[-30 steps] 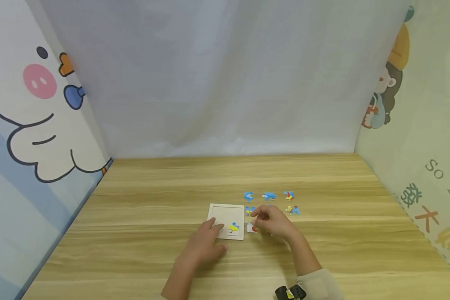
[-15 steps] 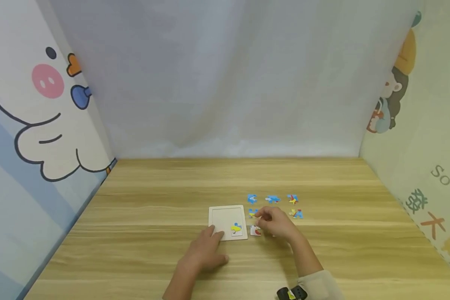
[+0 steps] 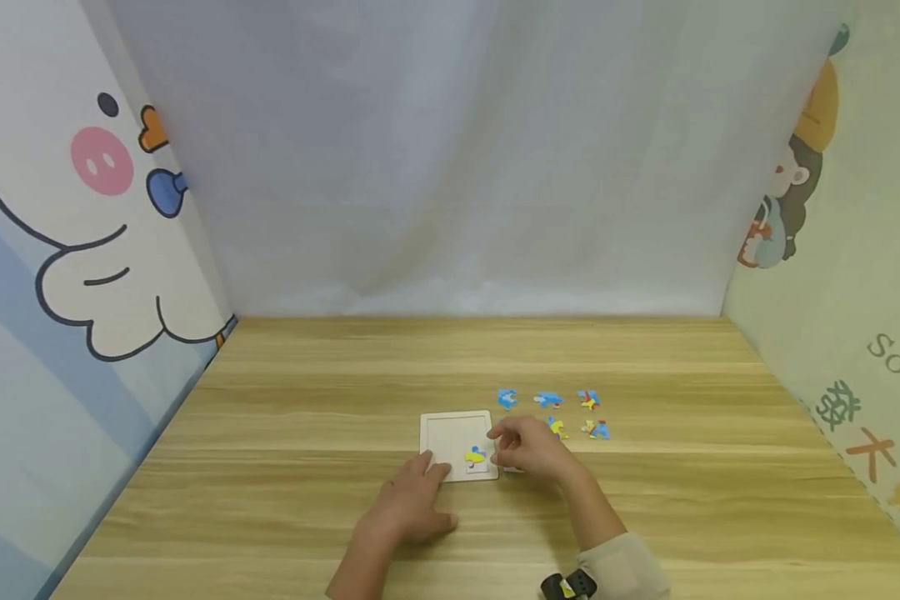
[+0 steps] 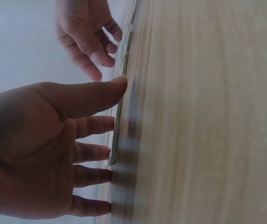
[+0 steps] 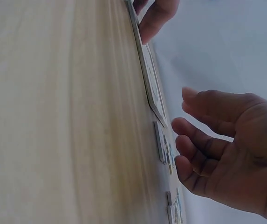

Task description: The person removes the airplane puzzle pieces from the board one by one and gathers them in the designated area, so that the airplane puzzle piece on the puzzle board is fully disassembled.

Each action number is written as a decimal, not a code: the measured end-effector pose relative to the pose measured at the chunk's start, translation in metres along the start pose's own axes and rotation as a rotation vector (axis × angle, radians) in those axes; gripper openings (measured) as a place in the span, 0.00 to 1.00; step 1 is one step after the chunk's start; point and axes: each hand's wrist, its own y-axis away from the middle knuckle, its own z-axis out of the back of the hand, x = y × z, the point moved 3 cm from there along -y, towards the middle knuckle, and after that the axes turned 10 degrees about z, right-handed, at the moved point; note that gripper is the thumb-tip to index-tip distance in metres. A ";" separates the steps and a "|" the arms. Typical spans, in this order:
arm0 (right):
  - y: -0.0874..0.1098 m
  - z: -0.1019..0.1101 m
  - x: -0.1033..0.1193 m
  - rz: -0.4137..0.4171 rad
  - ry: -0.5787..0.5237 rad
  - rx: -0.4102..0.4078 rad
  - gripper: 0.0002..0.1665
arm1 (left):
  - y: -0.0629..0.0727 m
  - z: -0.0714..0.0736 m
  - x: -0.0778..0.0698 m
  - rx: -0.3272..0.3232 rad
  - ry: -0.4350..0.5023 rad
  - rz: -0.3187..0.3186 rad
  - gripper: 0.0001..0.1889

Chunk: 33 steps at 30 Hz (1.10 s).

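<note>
A pale square puzzle tray point(image 3: 459, 414) lies on the table, with one yellow-and-blue jigsaw piece point(image 3: 476, 457) in its lower right corner. My left hand point(image 3: 408, 500) rests at the tray's near left edge; its fingers point(image 4: 93, 151) are straight and touch the rim and the table. Over the tray's right edge hovers my right hand point(image 3: 532, 448), fingers loosely bent. In the right wrist view no piece shows between the thumb and fingers of the right hand point(image 5: 226, 144). Below it, a white-edged piece point(image 3: 513, 470) is mostly covered by the hand.
Several loose jigsaw pieces lie right of the tray: a blue one point(image 3: 507, 398), another blue one point(image 3: 548, 400), a red-and-yellow one point(image 3: 588, 400), a yellow-and-blue one point(image 3: 557, 428) and a blue-and-tan one point(image 3: 595, 429). A white curtain point(image 3: 450, 167) hangs behind the wood-grain table point(image 3: 307, 375).
My right hand has moved left from above the loose pieces to the tray's right edge, uncovering a yellow-and-blue piece. The left hand stays at the tray. The head view has shifted slightly.
</note>
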 end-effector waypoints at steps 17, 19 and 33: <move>-0.023 -0.020 0.007 0.009 0.252 0.131 0.14 | 0.000 -0.004 0.001 0.031 -0.046 0.048 0.36; -0.023 -0.020 0.007 0.009 0.257 0.136 0.14 | 0.000 -0.004 0.001 0.032 -0.044 0.050 0.36; -0.021 -0.019 0.001 -0.023 0.195 0.105 0.15 | 0.000 -0.004 0.000 0.012 -0.057 0.040 0.36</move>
